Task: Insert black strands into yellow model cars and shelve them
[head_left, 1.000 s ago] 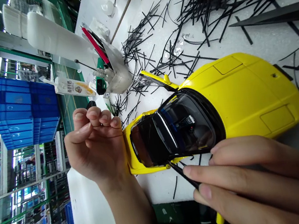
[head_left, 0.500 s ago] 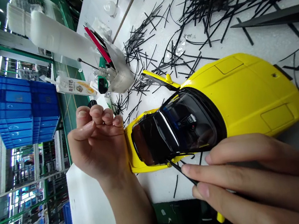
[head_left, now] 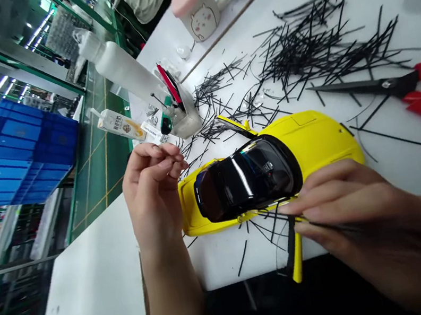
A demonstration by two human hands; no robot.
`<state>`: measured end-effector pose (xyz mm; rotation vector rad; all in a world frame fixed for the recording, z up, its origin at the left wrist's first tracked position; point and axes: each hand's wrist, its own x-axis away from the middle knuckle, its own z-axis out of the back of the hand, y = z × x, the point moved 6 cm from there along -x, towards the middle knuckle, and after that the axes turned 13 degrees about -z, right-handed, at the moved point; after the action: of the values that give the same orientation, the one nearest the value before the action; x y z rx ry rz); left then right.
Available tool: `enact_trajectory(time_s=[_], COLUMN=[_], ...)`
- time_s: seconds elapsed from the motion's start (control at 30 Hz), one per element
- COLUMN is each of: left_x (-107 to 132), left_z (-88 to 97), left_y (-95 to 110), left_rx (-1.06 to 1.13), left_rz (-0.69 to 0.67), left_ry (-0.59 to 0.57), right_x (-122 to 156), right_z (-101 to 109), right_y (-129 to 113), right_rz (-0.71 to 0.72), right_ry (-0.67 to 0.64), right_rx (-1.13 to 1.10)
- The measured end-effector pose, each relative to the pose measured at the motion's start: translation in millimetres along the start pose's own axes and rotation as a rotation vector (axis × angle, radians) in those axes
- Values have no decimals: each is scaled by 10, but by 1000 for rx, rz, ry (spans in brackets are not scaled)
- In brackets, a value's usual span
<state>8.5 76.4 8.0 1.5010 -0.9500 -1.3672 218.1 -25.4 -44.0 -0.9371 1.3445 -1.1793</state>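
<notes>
A yellow model car (head_left: pixel 320 136) with a black roof lies on the white table, both doors swung out. My right hand (head_left: pixel 342 197) pinches dark tweezers (head_left: pixel 270 214), whose tips reach the sill of the near door opening. The near door (head_left: pixel 297 256) stands out past the table's edge, below my right fingers. My left hand (head_left: pixel 154 183) is raised beside the car's rear end, its fingers curled and the thumb against them. Whatever lies between those fingertips, if anything, is too small to make out. Thin black strips (head_left: pixel 243 257) are scattered around the car.
Red-handled scissors (head_left: pixel 400 85) lie beyond the car's front, near a heap of black strips (head_left: pixel 298 56). A pink-lidded mug (head_left: pixel 201 16), a white bottle (head_left: pixel 127 69), a tool holder (head_left: pixel 188 121) and a drink carton (head_left: pixel 120 124) stand at the back. Blue crates (head_left: pixel 16 152) are at left.
My right hand and the tweezers have shifted along the door opening toward the car's front. My left thumb has closed onto its fingers. The view has drawn back, showing the mug and whole scissors.
</notes>
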Motion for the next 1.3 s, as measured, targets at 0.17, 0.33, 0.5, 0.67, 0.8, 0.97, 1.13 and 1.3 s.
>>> enact_trajectory(time_s=[0.17,0.33,0.5,0.67,0.8,0.97,1.13,1.3], left_x=[54,105,175,387,602,732,722,750], left_z=[-3,-15,-96,-309,-405,-372,-313,-278], left_y=[229,349,453,548,548,499,496,425], left_rx=[-43,-162,-315,-698,-941,-1093,-1153,-1076], left_rz=[-149,-268,-415,-503,-492,-469,-470,-420], left_ry=[-86,-149,-267,-671,-938,-1046,-1016,-951], right_x=[-24,-70,-86,-134,-198,-245,-228,-183], right_z=[32,-40,-117,-94,-105,-99,-58,-36], right_y=[-71,-87,-123,-152,-143,-169,-181,-177], right_rz=[76,73,49,-10,-67,-60,-66,-59], right_ry=[-72,-178,-249,-235,-249,-242,-265,-280], right_rx=[71,220,339,354,304,289,206,140])
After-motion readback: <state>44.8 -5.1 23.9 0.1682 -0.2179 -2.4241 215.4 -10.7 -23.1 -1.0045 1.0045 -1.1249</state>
